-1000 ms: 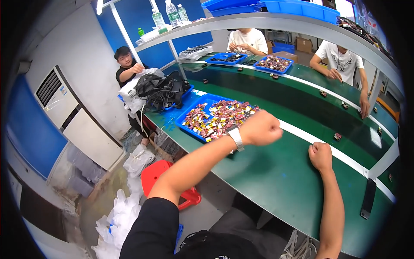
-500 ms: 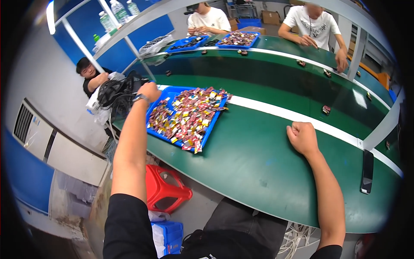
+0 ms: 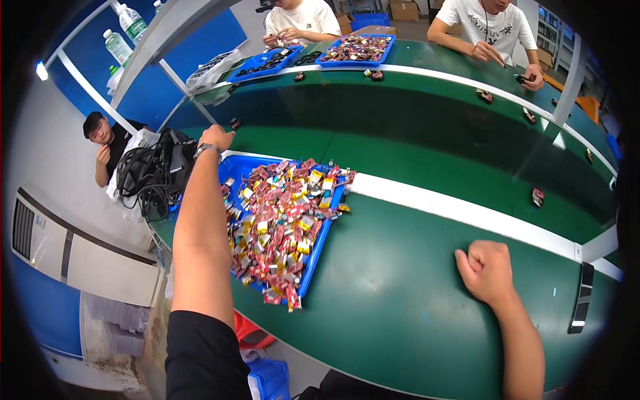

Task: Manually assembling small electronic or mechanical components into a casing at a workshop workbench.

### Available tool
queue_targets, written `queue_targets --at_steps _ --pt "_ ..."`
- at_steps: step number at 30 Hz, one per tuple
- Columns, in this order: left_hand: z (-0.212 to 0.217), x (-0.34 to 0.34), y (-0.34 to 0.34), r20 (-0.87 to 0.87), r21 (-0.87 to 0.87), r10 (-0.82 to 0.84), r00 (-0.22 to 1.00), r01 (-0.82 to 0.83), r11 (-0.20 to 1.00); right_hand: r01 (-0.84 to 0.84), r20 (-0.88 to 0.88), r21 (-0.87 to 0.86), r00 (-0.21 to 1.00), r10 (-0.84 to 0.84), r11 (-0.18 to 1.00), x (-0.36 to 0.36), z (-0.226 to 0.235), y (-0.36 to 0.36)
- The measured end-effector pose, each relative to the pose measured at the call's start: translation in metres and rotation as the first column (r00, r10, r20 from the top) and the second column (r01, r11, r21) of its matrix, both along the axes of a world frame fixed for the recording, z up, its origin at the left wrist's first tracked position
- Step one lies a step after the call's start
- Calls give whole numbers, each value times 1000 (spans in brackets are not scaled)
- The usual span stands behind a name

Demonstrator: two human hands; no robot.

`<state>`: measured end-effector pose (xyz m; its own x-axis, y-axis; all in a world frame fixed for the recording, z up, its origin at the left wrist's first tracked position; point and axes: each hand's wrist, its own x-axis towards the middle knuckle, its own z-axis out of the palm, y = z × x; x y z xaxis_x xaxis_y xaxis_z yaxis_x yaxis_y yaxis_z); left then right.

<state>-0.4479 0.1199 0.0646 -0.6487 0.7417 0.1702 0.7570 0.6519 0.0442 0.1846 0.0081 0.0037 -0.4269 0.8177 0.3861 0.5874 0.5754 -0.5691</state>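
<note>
The green workbench (image 3: 400, 313) curves across the view, with a white stripe (image 3: 467, 213) running along it. On its left part sits a blue tray (image 3: 320, 247) heaped with small red, yellow and pink packets (image 3: 280, 220), its long axis running from the near edge of the bench away toward the far left corner.

The left hand (image 3: 217, 139) is stretched out over the tray's far left corner, above its rim, so the heap lies just to the right of that hand and back toward the person. The fingers are curled and seen from behind, so whether they pinch anything cannot be told. A tangle of black cables (image 3: 150, 177) lies just left of it.

The right hand (image 3: 490, 270) rests on the bare bench as a closed fist, holding nothing visible, well apart from the tray on its right side. The left hand is clearly the nearer one to the packets.
</note>
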Motion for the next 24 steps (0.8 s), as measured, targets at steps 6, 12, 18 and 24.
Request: queue_targets --at_steps 6,12,18,24 --pt "-24 -46 48 53 28 100 994 -102 994 -32 25 6 999 32 999 -5 -2 3" --pt "-45 -55 79 96 60 122 988 -128 990 -81 61 60 995 77 995 -1 -5 2" --pt "-45 -48 84 114 -29 162 980 -160 987 -82 40 33 996 81 996 0 -3 4" --pt "-38 -33 80 118 -22 173 978 -172 985 -54 28 28 998 53 998 0 -3 5"
